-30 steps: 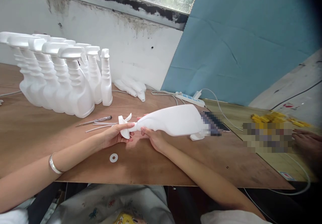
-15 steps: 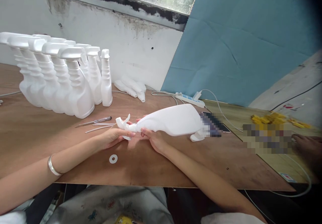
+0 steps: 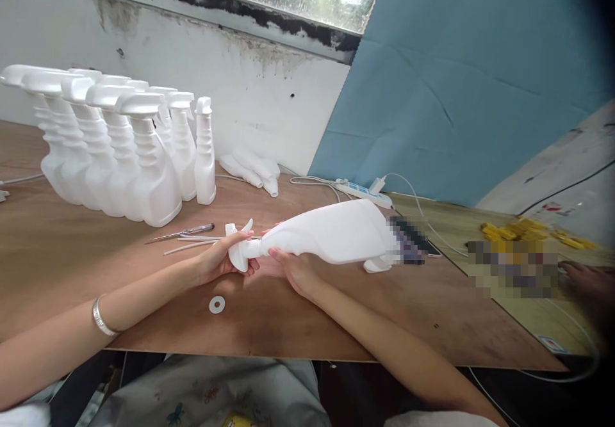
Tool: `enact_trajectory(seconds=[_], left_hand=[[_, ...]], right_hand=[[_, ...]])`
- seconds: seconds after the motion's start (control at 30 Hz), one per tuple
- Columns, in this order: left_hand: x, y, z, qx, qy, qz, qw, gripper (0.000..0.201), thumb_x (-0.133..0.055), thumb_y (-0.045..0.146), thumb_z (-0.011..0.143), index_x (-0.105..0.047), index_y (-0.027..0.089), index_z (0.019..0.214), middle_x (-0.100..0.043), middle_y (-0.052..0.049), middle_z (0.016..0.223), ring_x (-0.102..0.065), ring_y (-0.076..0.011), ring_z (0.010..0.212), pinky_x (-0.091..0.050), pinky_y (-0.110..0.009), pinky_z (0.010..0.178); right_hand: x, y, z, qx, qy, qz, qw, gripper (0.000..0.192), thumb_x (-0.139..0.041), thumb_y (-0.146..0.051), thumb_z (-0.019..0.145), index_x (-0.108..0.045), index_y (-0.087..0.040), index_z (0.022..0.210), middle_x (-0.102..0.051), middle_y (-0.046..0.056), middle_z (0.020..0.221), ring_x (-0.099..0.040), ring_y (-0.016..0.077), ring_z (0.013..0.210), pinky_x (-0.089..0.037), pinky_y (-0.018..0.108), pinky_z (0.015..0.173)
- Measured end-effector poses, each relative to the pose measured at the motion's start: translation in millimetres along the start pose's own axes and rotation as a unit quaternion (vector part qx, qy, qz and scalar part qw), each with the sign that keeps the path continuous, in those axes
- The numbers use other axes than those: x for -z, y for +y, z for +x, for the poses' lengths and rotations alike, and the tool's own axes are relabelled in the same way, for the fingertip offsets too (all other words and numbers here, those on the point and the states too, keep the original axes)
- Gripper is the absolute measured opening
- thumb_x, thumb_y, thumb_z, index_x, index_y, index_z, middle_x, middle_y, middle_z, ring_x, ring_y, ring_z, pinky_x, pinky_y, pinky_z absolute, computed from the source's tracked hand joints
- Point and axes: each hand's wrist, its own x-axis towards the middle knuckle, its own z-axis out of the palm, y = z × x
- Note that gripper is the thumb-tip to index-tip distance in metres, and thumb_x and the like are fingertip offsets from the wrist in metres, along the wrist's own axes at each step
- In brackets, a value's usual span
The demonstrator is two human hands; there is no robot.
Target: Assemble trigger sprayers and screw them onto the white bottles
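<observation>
While my left hand point(image 3: 221, 259) grips the white plastic trigger sprayer head point(image 3: 239, 250) and my right hand point(image 3: 293, 269) clasps the neck of the white plastic spray bottle point(image 3: 331, 232) lying sideways above the plywood table point(image 3: 57, 260), a skewed twist could cross the threads (the bottle's smooth) or knock the small white washer ring point(image 3: 217, 304) below it.

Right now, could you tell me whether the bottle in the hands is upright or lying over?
Lying over: the bottle is held sideways above the table, its neck toward the left hand.
</observation>
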Motion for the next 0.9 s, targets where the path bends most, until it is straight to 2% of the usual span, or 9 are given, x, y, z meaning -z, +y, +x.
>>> enact_trajectory(seconds=[0.17,0.27,0.43,0.57,0.8,0.9], left_hand=[[-0.1,2.1,-1.6,0.046,-0.011,0.009,0.999,0.045,-0.044,0.049,0.08,-0.06,0.009,0.07,-0.063,-0.011,0.062,-0.059,-0.018,0.056,-0.046,-0.027,0.057],[1.1,1.7,-2.1,0.054,-0.017,0.009,0.998,0.041,-0.044,0.043,0.08,-0.061,0.008,0.067,-0.062,-0.01,0.064,-0.06,-0.019,0.059,-0.046,-0.028,0.058],[3.1,-1.1,-1.1,0.037,-0.035,0.0,0.999,0.033,-0.046,0.035,0.078,-0.062,0.006,0.076,-0.062,-0.011,0.069,-0.058,-0.0188,0.061,-0.046,-0.029,0.058],[3.6,-2.1,-0.5,0.03,-0.03,-0.006,0.999,0.027,-0.052,0.031,0.076,-0.06,0.008,0.087,-0.062,-0.01,0.072,-0.057,-0.018,0.065,-0.046,-0.029,0.063],[-0.1,-2.2,-5.6,-0.017,-0.012,0.024,1.0,0.021,-0.065,0.02,0.067,-0.057,0.014,0.085,-0.059,-0.002,0.073,-0.055,-0.0141,0.068,-0.045,-0.022,0.059],[-2.0,-1.8,-6.7,-0.018,-0.02,0.025,0.999,0.023,-0.063,0.024,0.072,-0.055,0.015,0.091,-0.06,-0.002,0.073,-0.056,-0.0152,0.069,-0.046,-0.024,0.06]], right_hand=[[2.4,1.8,1.1,-0.002,-0.004,-0.006,1.0,0.028,-0.064,-0.028,0.068,-0.059,-0.024,0.095,-0.063,-0.002,0.069,-0.058,0.0168,0.066,-0.045,0.034,0.078],[4.1,2.4,1.7,-0.007,0.002,-0.015,1.0,0.027,-0.065,-0.027,0.067,-0.06,-0.023,0.093,-0.063,-0.001,0.072,-0.058,0.0163,0.069,-0.044,0.033,0.079],[6.3,3.8,2.3,-0.017,0.013,-0.004,1.0,0.026,-0.067,-0.025,0.065,-0.061,-0.022,0.091,-0.065,0.0,0.081,-0.057,0.0171,0.085,-0.042,0.032,0.084],[7.1,5.7,2.7,-0.026,0.025,-0.003,0.999,0.024,-0.067,-0.025,0.064,-0.062,-0.022,0.087,-0.066,0.001,0.082,-0.058,0.018,0.083,-0.044,0.032,0.082],[8.8,9.4,3.8,-0.032,0.023,0.006,0.999,0.024,-0.067,-0.025,0.063,-0.062,-0.022,0.087,-0.065,0.0,0.079,-0.058,0.0173,0.081,-0.045,0.032,0.08],[8.8,10.5,3.6,-0.029,0.028,0.006,0.999,0.024,-0.067,-0.025,0.063,-0.063,-0.022,0.087,-0.066,0.0,0.079,-0.059,0.017,0.08,-0.045,0.031,0.08]])
